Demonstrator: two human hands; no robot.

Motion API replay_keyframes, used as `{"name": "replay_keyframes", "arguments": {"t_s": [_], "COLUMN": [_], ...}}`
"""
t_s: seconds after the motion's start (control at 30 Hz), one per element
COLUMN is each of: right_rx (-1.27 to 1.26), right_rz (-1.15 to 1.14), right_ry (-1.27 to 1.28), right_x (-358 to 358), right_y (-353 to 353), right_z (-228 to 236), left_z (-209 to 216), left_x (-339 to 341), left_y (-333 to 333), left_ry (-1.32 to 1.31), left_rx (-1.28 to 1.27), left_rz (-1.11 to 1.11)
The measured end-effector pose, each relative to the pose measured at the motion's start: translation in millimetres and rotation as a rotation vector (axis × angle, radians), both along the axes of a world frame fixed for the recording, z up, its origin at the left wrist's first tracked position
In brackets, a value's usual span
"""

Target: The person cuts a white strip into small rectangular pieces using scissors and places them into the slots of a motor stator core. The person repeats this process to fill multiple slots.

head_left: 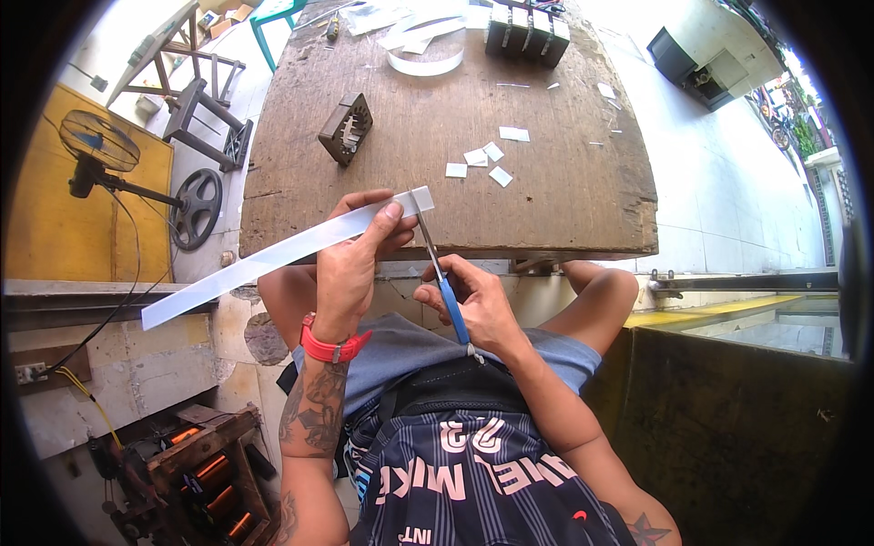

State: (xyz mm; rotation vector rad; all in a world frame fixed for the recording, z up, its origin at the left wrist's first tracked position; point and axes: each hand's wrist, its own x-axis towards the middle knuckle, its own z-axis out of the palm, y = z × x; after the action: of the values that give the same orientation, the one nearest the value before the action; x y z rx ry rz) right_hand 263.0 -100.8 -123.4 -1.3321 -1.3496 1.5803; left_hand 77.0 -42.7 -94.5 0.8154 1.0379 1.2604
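Observation:
Between the thumb and fingers of my left hand [369, 232] is a long strip of whitish, translucent sheet [264, 268], its free length slanting down to the left. My right hand [473, 305] grips blue-handled scissors [446, 291]. Their blades lie across the strip close to its upper right end, just beyond my left fingertips. Both hands are in front of the table's near edge. Several small white cut pieces [476, 157] lie on the wooden table [564, 200] ahead. Left of them stands a dark slotted metal core [347, 129].
At the table's far side are a curled white strip [426, 64], loose sheets [369, 16] and a row of dark blocks [526, 35]. A fan [98, 146] stands at the left. Copper wire spools [214, 469] sit in a wooden rack at lower left.

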Motion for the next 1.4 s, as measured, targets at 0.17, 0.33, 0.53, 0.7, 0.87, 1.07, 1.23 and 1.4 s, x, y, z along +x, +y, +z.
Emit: {"name": "replay_keyframes", "arguments": {"t_s": [0.17,0.33,0.53,0.7,0.87,1.07,1.23,1.4], "right_rx": [0.008,0.110,0.095,0.110,0.116,0.102,0.082,-0.032], "right_rz": [-0.042,-0.026,-0.001,-0.001,-0.005,-0.002,0.000,-0.020], "right_ry": [0.077,-0.048,-0.057,-0.065,-0.054,-0.047,-0.050,0.031], "right_x": [0.0,4.7,1.4,1.5,1.4,0.2,0.5,-0.2], "right_y": [-2.0,-5.0,-2.1,-0.4,0.0,0.5,0.2,-1.0], "right_z": [-3.0,-2.1,-0.6,0.3,0.6,1.1,1.9,-2.0], "left_z": [1.9,6.6,1.3,-1.3,-1.2,-1.5,-2.9,-2.5], "left_x": [-1.3,-5.8,-0.5,-1.0,-0.3,-0.3,-0.8,-0.4], "left_y": [1.2,2.5,1.6,0.2,0.9,1.2,2.0,0.3], "left_ry": [-0.020,-0.098,0.013,-0.002,-0.011,0.011,0.020,0.011], "left_rx": [0.001,-0.010,0.008,0.022,0.023,0.009,0.016,0.012], "left_rz": [0.040,0.056,0.022,-0.001,-0.001,-0.001,-0.016,0.012]}}
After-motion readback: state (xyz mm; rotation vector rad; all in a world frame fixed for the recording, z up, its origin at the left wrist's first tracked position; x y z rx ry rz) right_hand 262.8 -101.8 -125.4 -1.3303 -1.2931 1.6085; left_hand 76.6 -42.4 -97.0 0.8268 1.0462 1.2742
